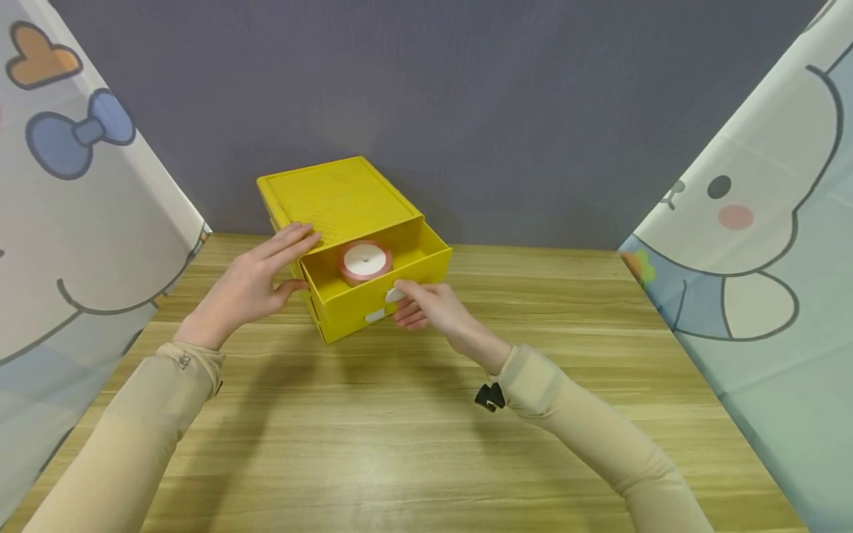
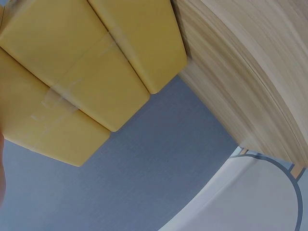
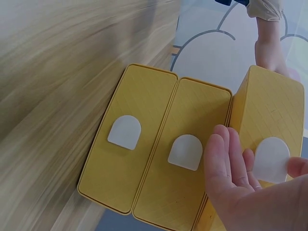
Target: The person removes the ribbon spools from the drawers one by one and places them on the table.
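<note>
A yellow three-tier drawer cabinet [image 1: 336, 196] stands at the back of the table, its top drawer [image 1: 349, 307] pulled partway out. Inside that drawer lies a spool of pink ribbon [image 1: 366, 259] with a white face. My right hand [image 1: 436, 307] pinches the white tab handle [image 3: 272, 159] on the drawer's front between thumb and fingers. My left hand [image 1: 256, 281] rests on the cabinet's front left corner, fingers extended over the top and thumb by the side. In the left wrist view the cabinet's side [image 2: 72, 72] shows, with clear tape across the tiers.
Two lower drawers [image 3: 149, 110] sit closed, each with a white tab handle. The wooden table [image 1: 400, 444] reaches to a dark grey wall [image 1: 433, 111] behind the cabinet. Cartoon-printed cloths [image 1: 766, 296] hang at left and right.
</note>
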`<state>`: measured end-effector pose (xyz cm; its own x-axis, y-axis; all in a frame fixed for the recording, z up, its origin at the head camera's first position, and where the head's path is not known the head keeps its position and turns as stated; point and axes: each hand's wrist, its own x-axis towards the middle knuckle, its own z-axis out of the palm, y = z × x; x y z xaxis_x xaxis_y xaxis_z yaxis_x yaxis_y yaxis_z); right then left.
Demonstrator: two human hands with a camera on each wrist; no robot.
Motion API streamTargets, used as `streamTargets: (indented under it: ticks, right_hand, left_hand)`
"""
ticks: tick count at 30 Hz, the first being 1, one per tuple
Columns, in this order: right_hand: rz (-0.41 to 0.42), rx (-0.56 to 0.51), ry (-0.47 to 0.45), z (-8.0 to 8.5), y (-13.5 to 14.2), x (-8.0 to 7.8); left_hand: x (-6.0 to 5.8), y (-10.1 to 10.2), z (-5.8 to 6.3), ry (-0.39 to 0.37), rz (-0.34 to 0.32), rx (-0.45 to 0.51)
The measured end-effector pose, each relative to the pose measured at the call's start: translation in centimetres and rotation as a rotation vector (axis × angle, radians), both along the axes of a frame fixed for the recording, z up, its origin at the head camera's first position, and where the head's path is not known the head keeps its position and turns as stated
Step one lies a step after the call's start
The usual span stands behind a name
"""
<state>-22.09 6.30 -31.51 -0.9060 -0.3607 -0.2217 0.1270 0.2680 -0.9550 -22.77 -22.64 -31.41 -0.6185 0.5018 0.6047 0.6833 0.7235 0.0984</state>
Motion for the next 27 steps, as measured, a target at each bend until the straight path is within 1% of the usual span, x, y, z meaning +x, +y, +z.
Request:
streamTargets:
  ticks: [7,27]
  right_hand:
    - [-0.014,-0.009,-0.011,-0.1,0.14,0.15]
    - [-0.03,-0.01,0.007,-0.32,0.49,0.63]
  left_hand:
    - [-0.08,0.05,-0.08,0.005,-0.002,0.001]
    - [-0.02,-0.04,-0.02,-0.008,-0.01,0.012]
